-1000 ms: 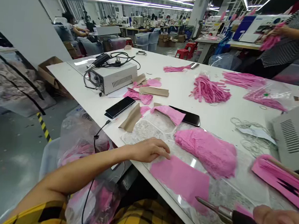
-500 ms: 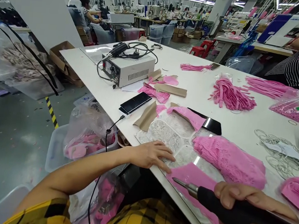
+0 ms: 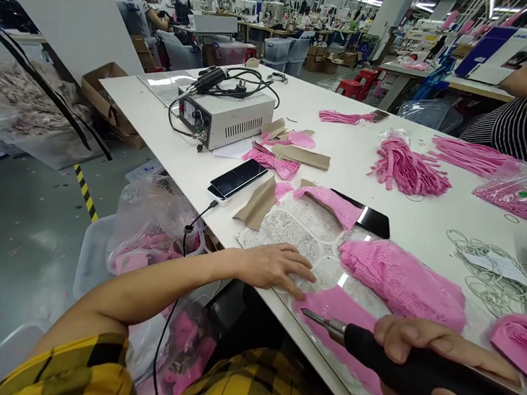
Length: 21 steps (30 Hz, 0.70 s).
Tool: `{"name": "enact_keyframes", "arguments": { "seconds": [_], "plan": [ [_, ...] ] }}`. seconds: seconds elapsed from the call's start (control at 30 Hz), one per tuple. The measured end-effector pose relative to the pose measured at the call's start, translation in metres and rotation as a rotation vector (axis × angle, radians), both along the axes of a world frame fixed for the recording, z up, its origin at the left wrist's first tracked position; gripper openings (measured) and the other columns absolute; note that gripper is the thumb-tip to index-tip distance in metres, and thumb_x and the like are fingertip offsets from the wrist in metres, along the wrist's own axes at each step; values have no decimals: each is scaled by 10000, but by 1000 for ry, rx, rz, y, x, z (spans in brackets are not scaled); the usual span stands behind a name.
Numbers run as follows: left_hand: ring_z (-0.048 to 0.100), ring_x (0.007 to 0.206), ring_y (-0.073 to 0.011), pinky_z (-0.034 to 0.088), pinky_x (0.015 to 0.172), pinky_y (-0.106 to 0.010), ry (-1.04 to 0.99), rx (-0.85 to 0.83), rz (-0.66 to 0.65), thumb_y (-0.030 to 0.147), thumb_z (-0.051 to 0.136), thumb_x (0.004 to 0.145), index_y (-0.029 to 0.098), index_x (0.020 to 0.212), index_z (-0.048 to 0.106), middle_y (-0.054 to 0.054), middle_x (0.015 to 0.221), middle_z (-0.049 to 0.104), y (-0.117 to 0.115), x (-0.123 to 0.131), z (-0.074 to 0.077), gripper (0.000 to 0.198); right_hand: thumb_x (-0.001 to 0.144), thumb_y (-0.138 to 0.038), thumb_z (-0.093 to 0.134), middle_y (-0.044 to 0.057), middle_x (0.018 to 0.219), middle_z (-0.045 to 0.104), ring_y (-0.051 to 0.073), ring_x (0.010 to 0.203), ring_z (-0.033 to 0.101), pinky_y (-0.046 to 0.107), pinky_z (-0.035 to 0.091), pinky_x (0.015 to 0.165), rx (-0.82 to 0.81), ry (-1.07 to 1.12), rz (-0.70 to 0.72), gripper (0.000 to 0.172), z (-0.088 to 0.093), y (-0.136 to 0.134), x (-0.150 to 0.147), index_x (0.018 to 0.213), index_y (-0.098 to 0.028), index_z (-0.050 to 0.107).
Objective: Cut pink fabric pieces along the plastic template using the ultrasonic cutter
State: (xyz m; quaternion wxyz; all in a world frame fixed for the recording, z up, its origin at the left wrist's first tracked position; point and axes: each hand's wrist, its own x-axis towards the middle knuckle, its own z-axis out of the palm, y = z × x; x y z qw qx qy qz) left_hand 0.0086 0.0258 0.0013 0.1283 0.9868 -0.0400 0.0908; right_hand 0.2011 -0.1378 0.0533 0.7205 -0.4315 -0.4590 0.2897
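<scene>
The fingers (image 3: 405,342) of the right hand (image 3: 437,363) are closed around the black handle of a tool (image 3: 383,359). Its metal tip (image 3: 321,324) lies low over a flat pink cloth piece (image 3: 346,304) at the near edge of the bench (image 3: 339,167). The fingers (image 3: 300,279) of the left hand (image 3: 271,268) are spread flat and hold nothing. They press on the edge of the cloth and on the clear plate (image 3: 288,227) around it, very near to the tip.

We judge this nearness to be the main risk. If the tip is hot and slides sideways, it may touch the left fingertips, or mark the cloth in a wrong place. The cloth lies close to the bench edge, so a weak press may let it slip under the tip. The pink pile (image 3: 403,281) just beside the right hand may catch the handle and push it off its line.
</scene>
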Motion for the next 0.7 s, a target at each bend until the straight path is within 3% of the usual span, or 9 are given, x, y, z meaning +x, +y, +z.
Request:
{"name": "enact_keyframes", "arguments": {
  "seconds": [0.33,0.7],
  "plan": [
    [469,1328,-220,357,1088,-369,-41,2,-8,-51,454,785,276,1152,706,-47,1393,566,-2,-8,-7,553,771,-325,680,14,797,586,171,663,530,430,539,723,-43,-24,-27,172,-1,3,-9,880,-236,581],
    [499,1304,-208,387,1080,-370,-57,-9,12,-20,489,812,321,1112,712,-23,1364,591,-4,-8,-6,506,763,-309,696,9,793,599,166,646,527,413,535,719,-48,-20,7,170,1,2,-9,886,-243,598]
  ]
}}
